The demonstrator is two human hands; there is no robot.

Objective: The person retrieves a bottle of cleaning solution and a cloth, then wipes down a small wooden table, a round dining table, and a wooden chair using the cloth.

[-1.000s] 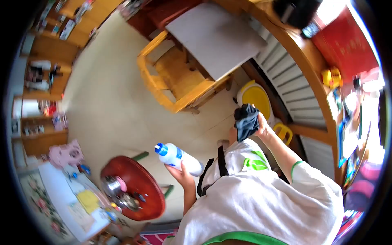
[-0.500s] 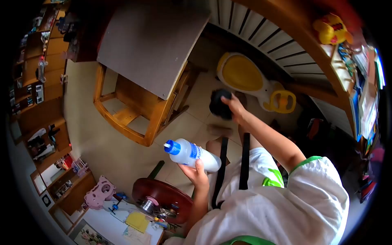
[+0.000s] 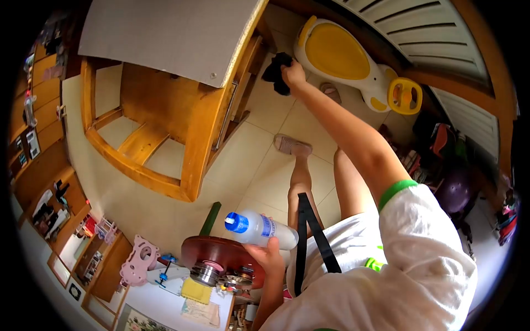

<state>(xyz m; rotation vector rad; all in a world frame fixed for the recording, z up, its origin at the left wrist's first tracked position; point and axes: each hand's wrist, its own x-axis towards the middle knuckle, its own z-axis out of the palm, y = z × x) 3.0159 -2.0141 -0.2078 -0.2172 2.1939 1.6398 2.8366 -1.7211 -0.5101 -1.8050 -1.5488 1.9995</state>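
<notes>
Right arm reaching out, elbow nearly straight. Right grip [image 3: 295, 75] closed round the cloth [image 3: 274, 71], a dark bunch with loose folds sticking out past the fingers. Cloth lies between the chair [image 3: 194, 140] and the toy [image 3: 338, 51], seen just beside the toy's rear end; whether it touches toy or floor [image 3: 259, 165] we cannot tell.

Left grip [image 3: 269, 255] holds the bottle [image 3: 255, 230] near the body, well apart from the cloth: hand below, thumb over the near side, cap [image 3: 236, 222] aimed left. In view the bottle overlaps the stool [image 3: 193, 251]; no contact that we can make out.

Our judgement: a reach with the cloth, bottle parked in the other hand. To do it well, we gather the loose folds into the palm, so that none catches on the chair frame. We steer from the shoulder, since chair and toy leave a narrow lane. We hold the bottle firmly but without squeezing (the wall looks soft, and the cap has a pale tip that may let liquid out), cap a little high. Its base is just beside a strap [image 3: 302, 243]; we would swing it clear. Feet planted before leaning further.
</notes>
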